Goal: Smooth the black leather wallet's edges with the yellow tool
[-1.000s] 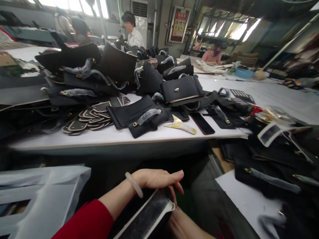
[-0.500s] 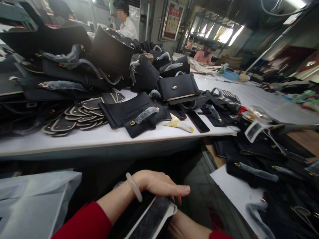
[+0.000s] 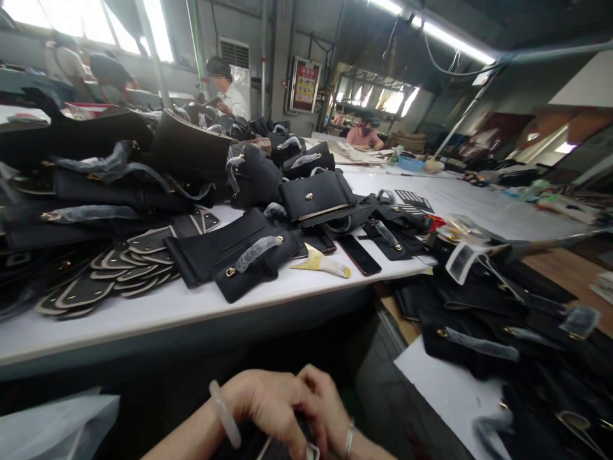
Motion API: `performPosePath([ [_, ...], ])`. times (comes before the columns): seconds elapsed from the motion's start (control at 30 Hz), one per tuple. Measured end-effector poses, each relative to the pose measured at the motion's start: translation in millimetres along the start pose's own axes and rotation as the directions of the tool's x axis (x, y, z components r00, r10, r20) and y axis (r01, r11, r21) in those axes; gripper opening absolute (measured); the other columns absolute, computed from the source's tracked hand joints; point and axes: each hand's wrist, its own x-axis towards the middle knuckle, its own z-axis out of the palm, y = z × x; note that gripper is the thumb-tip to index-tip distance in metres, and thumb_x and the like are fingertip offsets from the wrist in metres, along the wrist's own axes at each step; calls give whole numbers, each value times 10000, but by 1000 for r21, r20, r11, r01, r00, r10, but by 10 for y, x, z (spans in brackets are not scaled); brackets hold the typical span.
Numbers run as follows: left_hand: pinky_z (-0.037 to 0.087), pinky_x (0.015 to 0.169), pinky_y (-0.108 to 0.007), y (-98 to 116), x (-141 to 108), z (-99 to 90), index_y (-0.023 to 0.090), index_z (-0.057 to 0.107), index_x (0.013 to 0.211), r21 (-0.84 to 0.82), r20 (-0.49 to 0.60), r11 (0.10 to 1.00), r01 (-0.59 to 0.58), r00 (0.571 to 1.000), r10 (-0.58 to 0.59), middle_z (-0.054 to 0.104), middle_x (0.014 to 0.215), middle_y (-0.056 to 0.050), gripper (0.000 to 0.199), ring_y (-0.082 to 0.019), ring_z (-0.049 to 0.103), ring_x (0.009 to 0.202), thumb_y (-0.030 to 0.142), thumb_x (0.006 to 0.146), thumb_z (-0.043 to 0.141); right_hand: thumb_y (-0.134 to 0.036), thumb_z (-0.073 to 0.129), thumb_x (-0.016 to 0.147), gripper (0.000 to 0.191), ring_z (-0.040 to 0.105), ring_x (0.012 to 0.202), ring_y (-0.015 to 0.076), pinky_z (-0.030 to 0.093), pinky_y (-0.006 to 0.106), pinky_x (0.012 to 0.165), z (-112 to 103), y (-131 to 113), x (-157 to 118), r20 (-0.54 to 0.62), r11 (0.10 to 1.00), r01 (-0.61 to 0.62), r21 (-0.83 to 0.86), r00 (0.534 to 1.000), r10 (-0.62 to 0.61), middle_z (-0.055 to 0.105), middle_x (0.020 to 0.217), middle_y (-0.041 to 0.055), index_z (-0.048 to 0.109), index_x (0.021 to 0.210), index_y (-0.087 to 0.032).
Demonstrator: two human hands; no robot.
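Where left hand (image 3: 271, 406) meets right hand (image 3: 331, 406), piece (image 3: 280, 451) (black) lies beneath.

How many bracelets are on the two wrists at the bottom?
2: a pale bangle around the left wrist and a thin silvery bracelet around the right wrist. More could be hidden farther up the arms, outside the picture.

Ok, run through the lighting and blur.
In the head view, windows at upper left are blown out, ceiling tubes glare, and shadow darkens the space under the table; in that same view, the wrapped handle at lower right is smeared, the left hand looks sharper.
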Motion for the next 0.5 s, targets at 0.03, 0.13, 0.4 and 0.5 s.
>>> performPosePath([
  [0.03,490,852,-316,17,-2,-3,252,756,1039,2,2,1000,18,1000,-18,712,902,26,474,-223,658,894,335,573,796,-479,458,940,376,557,609,179,463,294,565,-153,-49,148,-67,994,53,-92,996,-59,556,629,9,544,695,-207],
  [0.13,502,832,-330,64,-7,-25,238,736,1076,-55,12,995,85,996,-84,693,911,18,560,-234,656,896,299,525,810,-391,435,952,279,569,998,252,438,389,932,-717,-218,713,-183,908,198,-369,943,-279,635,1015,117,600,961,-166],
  [0.4,498,900,-422,60,17,-37,180,631,1126,-185,66,976,117,992,-106,690,1016,-49,627,-289,657,988,253,529,810,-292,631,915,256,531,1142,281,415,512,989,-1191,-181,1934,-1,611,191,-768,954,-299,586,1191,93,594,1124,-148],
  [0.5,505,904,-427,66,23,-30,178,608,1134,-193,66,973,128,991,-117,695,1028,-52,634,-299,654,1019,216,533,810,-251,589,924,208,548,1102,272,436,483,972,-1224,-175,1833,114,550,261,-793,951,-287,589,1144,106,594,1090,-125],
])
